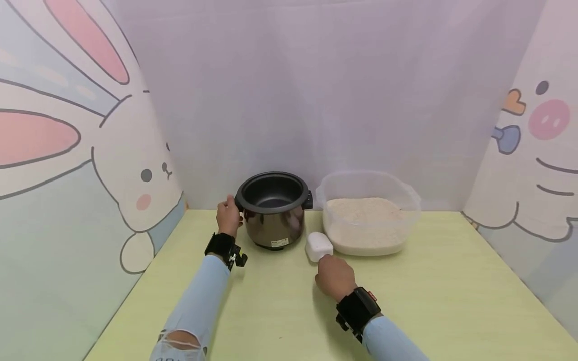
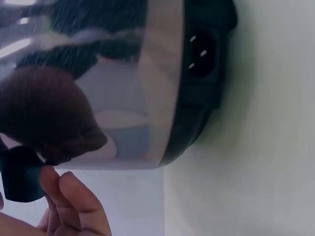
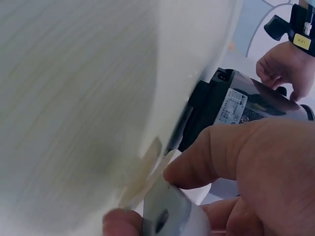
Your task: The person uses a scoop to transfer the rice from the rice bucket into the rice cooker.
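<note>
A brown rice cooker (image 1: 274,225) with a black rim stands lidless near the back wall, its dark inside visible. My left hand (image 1: 229,216) holds its left side handle; in the left wrist view, curled fingers (image 2: 81,196) touch the black handle (image 2: 22,174). In front of me, my right hand (image 1: 336,277) grips a white scoop (image 1: 318,245) by its handle, thumb and fingers on either side in the right wrist view. The scoop's cup is between the cooker and a clear plastic bin (image 1: 368,188), close to the tabletop. The bin contains pale grains that look like rice (image 1: 366,220).
A pale yellow-green tabletop (image 1: 280,306) lies under everything. Behind it hangs a plain light curtain (image 1: 316,90), with cartoon-printed panels at left and right. The cooker's power socket (image 2: 202,53) faces outward, with no cord in it.
</note>
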`<state>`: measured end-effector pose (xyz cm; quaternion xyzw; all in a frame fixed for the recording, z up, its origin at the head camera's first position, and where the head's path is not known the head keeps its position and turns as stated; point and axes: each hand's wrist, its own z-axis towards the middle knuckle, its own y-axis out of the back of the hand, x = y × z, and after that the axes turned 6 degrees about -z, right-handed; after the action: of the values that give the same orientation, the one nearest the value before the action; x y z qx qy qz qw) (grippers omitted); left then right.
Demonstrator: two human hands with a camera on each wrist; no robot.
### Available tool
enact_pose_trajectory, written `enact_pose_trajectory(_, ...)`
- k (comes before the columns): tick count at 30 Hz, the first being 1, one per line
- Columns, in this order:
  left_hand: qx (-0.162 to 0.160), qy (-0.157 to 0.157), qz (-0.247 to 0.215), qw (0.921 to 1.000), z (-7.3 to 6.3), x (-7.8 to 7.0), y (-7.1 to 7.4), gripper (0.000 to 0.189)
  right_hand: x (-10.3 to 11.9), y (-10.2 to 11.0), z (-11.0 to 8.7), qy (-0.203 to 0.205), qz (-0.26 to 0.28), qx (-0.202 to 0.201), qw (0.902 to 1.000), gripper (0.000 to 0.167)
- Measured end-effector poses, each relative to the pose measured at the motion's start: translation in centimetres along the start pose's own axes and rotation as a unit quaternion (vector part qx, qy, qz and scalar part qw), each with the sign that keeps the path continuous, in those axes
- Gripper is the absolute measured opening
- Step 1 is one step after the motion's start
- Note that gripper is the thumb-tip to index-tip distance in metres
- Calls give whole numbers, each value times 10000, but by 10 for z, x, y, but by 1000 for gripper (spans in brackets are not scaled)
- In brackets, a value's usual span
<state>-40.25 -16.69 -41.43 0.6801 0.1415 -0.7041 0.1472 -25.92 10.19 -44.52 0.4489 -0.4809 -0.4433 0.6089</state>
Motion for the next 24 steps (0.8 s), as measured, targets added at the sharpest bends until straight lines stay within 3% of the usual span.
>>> enact_pose_trajectory(10, 312, 268, -16, 9992, 25, 2, -4, 43, -9, 2, -18, 157, -21, -449, 9989, 11)
enact_pose_trajectory(15, 485, 260, -111, 9984, 26, 2, -1, 43, -10, 0, -23, 100, -103, -676, 9976, 13)
enact_pose_trajectory(21, 659, 404, -370, 9963, 21, -1, 3, 43, -11, -2, -28, 161, -771, -1532, 9851, 20)
enact_pose_trajectory(24, 691, 364, -466, 9959, 20, -1, 1, 45, -14, 1, -29, 114, -872, -1484, 9850, 23)
